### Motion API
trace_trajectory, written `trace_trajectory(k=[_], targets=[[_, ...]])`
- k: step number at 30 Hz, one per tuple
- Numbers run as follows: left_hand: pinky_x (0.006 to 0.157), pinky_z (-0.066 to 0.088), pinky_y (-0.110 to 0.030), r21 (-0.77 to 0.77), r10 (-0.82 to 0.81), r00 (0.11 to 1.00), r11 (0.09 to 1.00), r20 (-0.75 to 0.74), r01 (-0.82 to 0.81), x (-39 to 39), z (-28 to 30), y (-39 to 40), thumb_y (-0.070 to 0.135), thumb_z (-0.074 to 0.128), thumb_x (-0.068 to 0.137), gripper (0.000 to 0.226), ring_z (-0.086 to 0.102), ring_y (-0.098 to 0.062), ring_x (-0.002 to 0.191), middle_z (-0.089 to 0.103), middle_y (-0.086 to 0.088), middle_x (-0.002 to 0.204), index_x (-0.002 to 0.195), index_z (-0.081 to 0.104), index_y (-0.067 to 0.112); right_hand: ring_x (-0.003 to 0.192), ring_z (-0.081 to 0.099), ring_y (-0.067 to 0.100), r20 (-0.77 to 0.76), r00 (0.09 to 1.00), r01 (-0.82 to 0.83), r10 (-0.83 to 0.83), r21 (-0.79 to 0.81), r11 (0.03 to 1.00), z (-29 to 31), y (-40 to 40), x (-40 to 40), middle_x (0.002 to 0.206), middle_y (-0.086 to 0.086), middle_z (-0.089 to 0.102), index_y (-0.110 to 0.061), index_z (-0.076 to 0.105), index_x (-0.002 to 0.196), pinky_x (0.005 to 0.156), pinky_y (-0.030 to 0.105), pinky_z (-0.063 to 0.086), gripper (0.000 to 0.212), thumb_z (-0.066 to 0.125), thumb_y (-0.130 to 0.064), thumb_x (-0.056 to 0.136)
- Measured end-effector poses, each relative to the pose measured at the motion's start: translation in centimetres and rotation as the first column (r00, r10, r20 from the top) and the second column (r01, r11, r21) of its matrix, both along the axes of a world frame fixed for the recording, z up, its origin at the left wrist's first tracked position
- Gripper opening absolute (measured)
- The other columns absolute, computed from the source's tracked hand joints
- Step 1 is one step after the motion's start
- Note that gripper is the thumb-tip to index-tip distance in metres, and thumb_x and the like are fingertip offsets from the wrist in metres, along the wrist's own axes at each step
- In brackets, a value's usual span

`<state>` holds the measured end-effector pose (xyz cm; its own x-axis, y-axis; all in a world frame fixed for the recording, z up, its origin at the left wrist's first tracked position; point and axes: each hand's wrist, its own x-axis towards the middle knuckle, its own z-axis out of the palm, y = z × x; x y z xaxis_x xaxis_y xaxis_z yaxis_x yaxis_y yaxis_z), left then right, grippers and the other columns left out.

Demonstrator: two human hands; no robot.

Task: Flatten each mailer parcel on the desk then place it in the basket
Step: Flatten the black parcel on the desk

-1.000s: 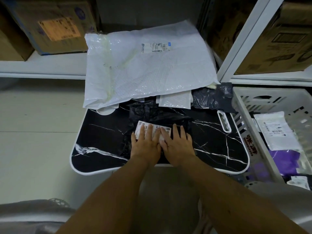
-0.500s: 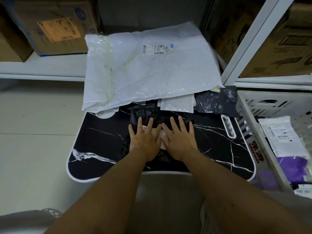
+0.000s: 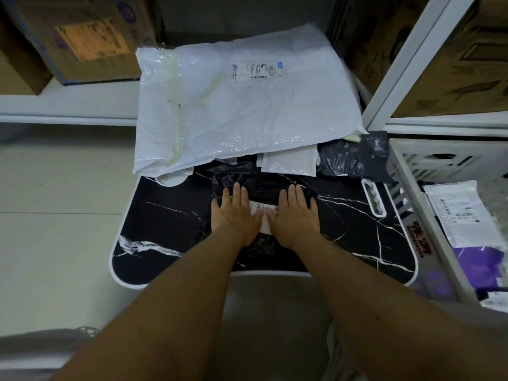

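Note:
A black plastic mailer [image 3: 264,185] with a white label lies in the middle of the black marble-pattern desk [image 3: 165,221]. My left hand [image 3: 233,215] and my right hand [image 3: 295,215] press flat on it, fingers straight, a strip of label showing between them. A large white bubble mailer [image 3: 242,111] covers the desk's far edge, with a small white mailer [image 3: 288,163] and a dark grey mailer [image 3: 354,158] beside it. The white basket [image 3: 412,188] stands at the right and holds a white mailer [image 3: 461,213] and a purple one [image 3: 478,265].
Cardboard boxes [image 3: 82,39] sit on white shelves behind the desk, with a white shelf post [image 3: 406,59] at the right. Pale floor [image 3: 55,202] lies left of the desk. The desk has a slot [image 3: 373,199] near its right edge.
My hands slid up the black mailer and then spread apart sideways, uncovering the label between them. The camera view shifted slightly.

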<state>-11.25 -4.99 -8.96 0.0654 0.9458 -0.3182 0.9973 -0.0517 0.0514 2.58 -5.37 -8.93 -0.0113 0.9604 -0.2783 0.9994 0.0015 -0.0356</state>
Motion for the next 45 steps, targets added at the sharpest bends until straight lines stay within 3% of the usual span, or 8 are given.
trace_trajectory(k=[4,7,9,15,24,31,36,45], targets=[[0.118,0.016,-0.047,0.168,-0.040,0.999,0.985,-0.022,0.044,1.3,0.7,-2.0,0.037,0.030,0.102,0.060,0.003,-0.033,0.147,-0.006,-0.016,0.160,0.153,0.007,0.017,0.147,-0.010,0.035,-0.030,0.994,0.109,-0.105,0.187,0.976,0.3,-3.0,-2.5,0.161,0.014,0.000,-0.021,0.016,0.152,0.115,0.058,0.001,0.055,0.028,-0.040,0.102],[0.116,0.012,-0.055,0.117,-0.077,0.997,0.990,0.015,0.075,1.0,0.6,-3.6,0.036,0.031,0.101,0.054,0.001,-0.032,0.147,-0.001,-0.010,0.160,0.151,0.014,0.024,0.147,0.001,0.035,-0.146,0.984,0.127,-0.103,0.171,0.977,-0.6,-5.1,-3.1,0.161,0.012,0.011,-0.028,0.024,0.150,0.116,0.055,0.004,0.052,0.017,-0.045,0.101],[0.116,0.007,-0.057,0.058,-0.079,0.994,0.996,0.074,0.074,0.0,-0.1,-4.7,0.039,0.024,0.102,0.054,-0.006,-0.029,0.147,-0.007,-0.005,0.161,0.152,0.005,0.030,0.148,0.008,0.031,-0.140,0.989,0.082,-0.055,0.193,0.978,-1.1,-5.9,-2.4,0.159,0.011,0.018,-0.029,0.026,0.150,0.116,0.053,0.005,0.063,0.004,-0.050,0.096],[0.115,-0.009,-0.056,-0.047,-0.067,0.990,0.996,0.125,0.074,-0.8,-0.7,-5.2,0.050,0.008,0.100,0.055,-0.022,-0.021,0.145,-0.021,0.001,0.158,0.150,-0.011,0.038,0.149,-0.005,0.021,-0.128,0.990,-0.041,0.054,0.098,0.994,-1.2,-5.5,-0.8,0.162,0.005,0.005,-0.033,0.009,0.153,0.117,0.049,-0.002,0.053,0.017,-0.045,0.102],[0.117,0.002,-0.056,0.068,-0.088,0.995,0.994,-0.046,0.091,0.9,0.2,-6.2,0.040,0.020,0.103,0.061,-0.016,-0.027,0.146,-0.018,-0.008,0.159,0.152,-0.011,0.022,0.149,-0.007,0.022,-0.164,0.986,0.030,-0.003,0.166,0.986,-0.4,-5.7,-1.0,0.162,0.009,0.001,-0.013,0.012,0.153,0.120,0.040,0.001,0.056,0.033,-0.021,0.102],[0.115,-0.005,-0.059,0.003,-0.048,0.999,0.999,-0.017,0.048,0.0,-0.5,-9.8,0.053,0.006,0.099,0.059,-0.025,-0.033,0.143,-0.026,-0.002,0.157,0.148,-0.020,0.034,0.141,0.034,0.028,-0.102,0.995,0.021,-0.003,0.178,0.984,-1.9,-9.7,-1.3,0.151,0.011,0.039,-0.020,0.043,0.144,0.109,0.054,0.029,0.063,0.018,-0.047,0.093],[0.114,-0.011,-0.059,-0.101,-0.032,0.999,0.994,0.001,0.032,0.1,-0.3,-9.0,0.056,0.008,0.098,0.060,-0.029,-0.034,0.141,-0.031,-0.001,0.155,0.146,-0.023,0.036,0.149,-0.007,0.021,-0.066,0.995,-0.075,0.079,0.065,0.995,-2.0,-9.0,-0.2,0.162,0.003,-0.004,-0.028,-0.001,0.154,0.117,0.051,-0.002,0.060,0.015,-0.051,0.100],[0.110,-0.001,-0.069,-0.206,0.025,1.000,0.978,-0.002,-0.025,0.2,0.6,-8.6,0.062,0.012,0.095,0.061,-0.028,-0.042,0.139,-0.036,0.006,0.152,0.142,-0.024,0.047,0.148,-0.012,0.022,-0.086,0.994,-0.059,0.061,0.034,0.998,-1.4,-9.1,-0.2,0.161,0.008,-0.011,-0.029,-0.002,0.154,0.119,0.048,-0.001,0.061,0.020,-0.050,0.102]])
